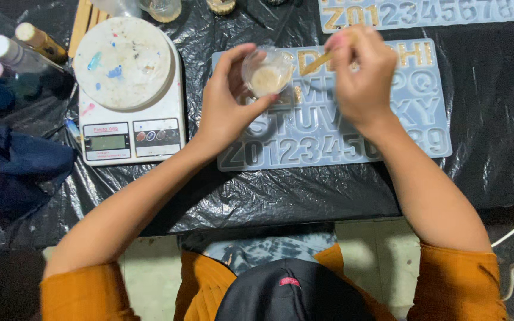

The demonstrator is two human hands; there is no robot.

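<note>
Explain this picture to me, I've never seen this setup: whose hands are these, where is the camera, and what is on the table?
One camera on the person's head looks down at their own bare hands. The left hand holds a small clear cup of pale glittery mix. The right hand holds a wooden stick near the cup. Below lies a pale blue letter mould on black plastic sheet; some top letters look gold-filled. To the left stand a white scale and bottles. A second mould lies behind.
</note>
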